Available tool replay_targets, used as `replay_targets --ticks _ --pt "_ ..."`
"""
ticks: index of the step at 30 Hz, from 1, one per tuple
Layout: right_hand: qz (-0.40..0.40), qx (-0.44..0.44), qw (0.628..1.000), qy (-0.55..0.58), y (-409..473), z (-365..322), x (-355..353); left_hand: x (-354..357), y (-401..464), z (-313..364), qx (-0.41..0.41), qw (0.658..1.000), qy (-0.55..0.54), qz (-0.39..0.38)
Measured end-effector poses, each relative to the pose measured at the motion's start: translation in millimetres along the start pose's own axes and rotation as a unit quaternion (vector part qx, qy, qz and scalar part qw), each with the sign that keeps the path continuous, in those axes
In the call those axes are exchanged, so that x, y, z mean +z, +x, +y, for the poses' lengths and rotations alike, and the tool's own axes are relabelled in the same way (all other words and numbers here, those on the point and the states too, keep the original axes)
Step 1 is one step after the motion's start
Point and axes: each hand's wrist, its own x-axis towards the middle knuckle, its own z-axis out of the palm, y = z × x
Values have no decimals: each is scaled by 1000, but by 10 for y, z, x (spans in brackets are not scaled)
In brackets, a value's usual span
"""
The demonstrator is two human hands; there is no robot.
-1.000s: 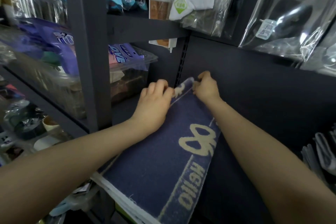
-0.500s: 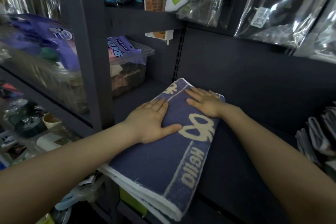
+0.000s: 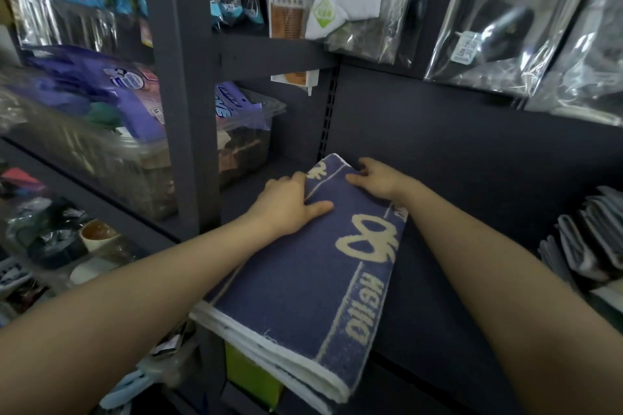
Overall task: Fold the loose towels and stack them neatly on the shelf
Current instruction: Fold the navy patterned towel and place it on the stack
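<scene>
A dark grey metal shelf unit (image 3: 472, 152) is filling the view, seen from a head camera looking down along two bare forearms. On its shelf board a folded navy towel (image 3: 296, 280) is lying lengthwise, its far end close to the back panel and its near end, white-edged and several layers thick, overhanging the front lip.

The left hand (image 3: 286, 209) is resting at the towel's far left edge, thumb laid out along the top while the fingers are curling over the side, seemingly gripping the edge, though the fingertips are hidden. The right hand (image 3: 377, 178) is lying at the far right corner, fingers bent over it; whether they are pinching the cloth or only pressing it is hard to tell.

The step in hand looks like seating and squaring the folded towel on the shelf. The next move probably calls for sliding it further back so nothing is hanging over, then smoothing the top.

To the left a clear plastic bin (image 3: 246, 148) is holding purple packets; bagged goods (image 3: 505, 20) are hanging above, and a stack of folded grey cloths (image 3: 586, 242) is sitting at far right.

Cream lettering woven into the towel is reading "HELLO", beside a looping bow-like motif. Labels on the hanging bags are too small to read.
</scene>
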Motion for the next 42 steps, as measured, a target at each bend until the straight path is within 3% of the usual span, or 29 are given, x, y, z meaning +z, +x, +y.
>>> replay_targets --ticks 3,5,8,11,15,16,18,21,23,25,26,29,31,33,37,39,42 --pt "116 -71 990 33 -17 11 -15 30 139 11 -44 998 17 35" --pt "141 -150 975 82 -142 17 -68 51 201 -5 -55 995 34 69" --pt "96 -231 961 120 -423 93 -196 57 241 -39 -44 995 25 90" --pt "-9 -207 968 143 -716 271 -350 35 203 -20 -5 995 40 89" --pt "-55 -170 949 260 -1045 309 -409 1 37 98 156 984 55 69" --pt "-43 -175 954 239 -1099 286 -412 9 0 117 207 972 94 63" --pt "-21 -210 977 42 -1155 215 -401 31 -45 123 290 940 167 71" --pt "-8 -284 922 -263 -1150 50 -261 20 -71 91 362 908 202 54" --pt "-12 -297 893 -339 -1135 -64 -162 -2 -96 53 378 907 176 54" --pt "-3 -336 863 -377 -1124 -153 -143 11 -123 11 343 929 129 55" --pt "-9 -347 867 -358 -1119 -198 -168 30 -131 -8 310 942 115 53" --pt "-51 -268 950 -154 -1025 -275 -301 63 -122 -31 220 966 134 37" --pt "-15 -203 976 -83 -812 -234 -320 69 -107 -23 228 958 168 39" --pt "19 -158 978 -138 -541 -157 -283 82 -98 -23 259 947 188 34" --pt "-106 16 975 -197 -137 -61 -230 102 -74 -48 277 945 176 3" --pt "-99 29 975 -196 -49 -38 -229 98 -51 -54 270 949 164 -14" --pt "-39 -20 979 -197 -25 19 -222 109 -2 -64 256 950 172 -42"
